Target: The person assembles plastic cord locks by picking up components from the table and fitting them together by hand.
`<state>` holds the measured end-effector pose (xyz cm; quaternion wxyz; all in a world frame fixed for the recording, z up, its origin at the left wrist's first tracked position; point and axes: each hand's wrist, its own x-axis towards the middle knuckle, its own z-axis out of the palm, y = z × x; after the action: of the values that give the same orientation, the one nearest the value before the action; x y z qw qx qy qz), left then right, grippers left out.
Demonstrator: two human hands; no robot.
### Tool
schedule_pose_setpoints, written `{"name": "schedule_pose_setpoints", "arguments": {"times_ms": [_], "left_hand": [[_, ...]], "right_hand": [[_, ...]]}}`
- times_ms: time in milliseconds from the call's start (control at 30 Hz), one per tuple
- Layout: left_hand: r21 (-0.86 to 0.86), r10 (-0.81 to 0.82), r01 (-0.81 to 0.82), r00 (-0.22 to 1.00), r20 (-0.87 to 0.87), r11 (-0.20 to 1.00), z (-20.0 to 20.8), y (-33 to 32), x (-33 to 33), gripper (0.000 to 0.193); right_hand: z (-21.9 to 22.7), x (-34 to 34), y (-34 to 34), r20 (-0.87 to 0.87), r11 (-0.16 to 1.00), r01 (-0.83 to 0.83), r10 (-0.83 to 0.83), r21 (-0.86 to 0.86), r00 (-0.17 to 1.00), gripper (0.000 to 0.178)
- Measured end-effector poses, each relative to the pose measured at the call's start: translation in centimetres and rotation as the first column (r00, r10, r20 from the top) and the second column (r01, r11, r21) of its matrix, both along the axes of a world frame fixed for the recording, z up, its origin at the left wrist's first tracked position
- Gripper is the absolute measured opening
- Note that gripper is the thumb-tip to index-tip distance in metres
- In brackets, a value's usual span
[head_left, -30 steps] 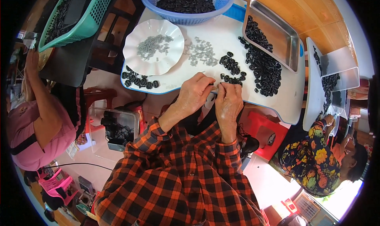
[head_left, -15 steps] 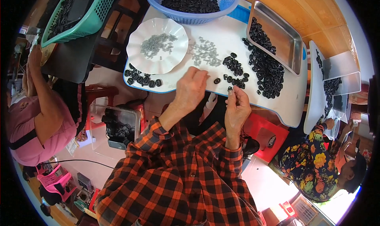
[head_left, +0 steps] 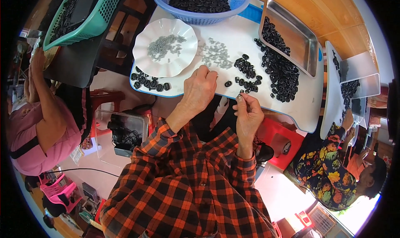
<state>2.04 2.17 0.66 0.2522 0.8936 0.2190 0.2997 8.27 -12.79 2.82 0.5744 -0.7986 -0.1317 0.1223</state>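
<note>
Pinching a small black piece, our right hand hovers at the near edge of the white table. Our left hand curls near the scattered grey pins; whether it grips one, we cannot tell. Between our hands lies a loose black oval.

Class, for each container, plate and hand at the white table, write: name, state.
Blue perforated plastic basket: upright, holding black oval pieces
White scalloped plate: upright, partly covered by small grey pieces
Rectangular silver metal tray: partly filled with black pieces
Left hand: fingers curled, contents unclear
Right hand: pinching a small black piece
</note>
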Motion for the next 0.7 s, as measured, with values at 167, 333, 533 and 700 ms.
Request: {"name": "schedule_pose_setpoints", "arguments": {"times_ms": [167,333,533,700], "left_hand": [[0.136,-0.012,0.028,0.993,-0.12,0.99,-0.7,0.1,0.5,0.011],[0.008,-0.05,0.05,0.997,0.062,0.999,0.3,0.1,0.1,0.011],[-0.371,-0.263,0.342,0.932,0.248,0.863,1.8,-1.4,-1.0,0.006],[-0.876,-0.3,0.353,0.918,0.258,0.328,2.5,-3.0,-1.4,0.016]], "right_hand": [[0.8,0.1,0.1,-0.256,0.982,-0.021,0.069,0.186,0.964,0.015],[1.1,0.2,0.0,-0.32,0.955,-0.012,0.111,0.295,0.941,0.014],[0.8,-0.2,0.4,-0.312,0.887,0.057,0.101,0.458,0.945,0.012],[0.6,-0.8,0.9,-0.21,0.867,0.033,0.083,0.497,0.974,0.008]]}}
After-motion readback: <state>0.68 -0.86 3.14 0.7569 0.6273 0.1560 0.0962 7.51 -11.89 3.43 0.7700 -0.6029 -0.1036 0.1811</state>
